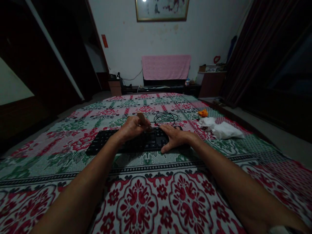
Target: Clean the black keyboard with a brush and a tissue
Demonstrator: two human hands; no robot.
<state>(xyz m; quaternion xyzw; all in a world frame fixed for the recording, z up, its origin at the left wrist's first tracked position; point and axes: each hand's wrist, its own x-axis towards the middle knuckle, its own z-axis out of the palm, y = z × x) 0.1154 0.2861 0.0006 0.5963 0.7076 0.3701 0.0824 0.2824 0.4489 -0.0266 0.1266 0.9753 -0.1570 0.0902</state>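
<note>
A black keyboard (pixel 126 141) lies on a bed covered with a red, green and white flowered sheet (pixel 156 198). My left hand (pixel 133 127) hovers over the keyboard's middle, fingers closed round a small brownish wooden-looking thing (pixel 141 117) that sticks up from the fist. My right hand (pixel 175 137) lies flat on the keyboard's right end, fingers stretched out, holding it down. The keyboard's coiled black cable (pixel 166 118) rests just behind the hands.
White crumpled cloth or plastic (pixel 220 128) and a small orange thing (pixel 203 113) lie on the bed at the right. Beyond the bed stand a low cabinet with a pink cloth (pixel 166 66), a brown cabinet (pixel 211 83) and dark curtains (pixel 246 52).
</note>
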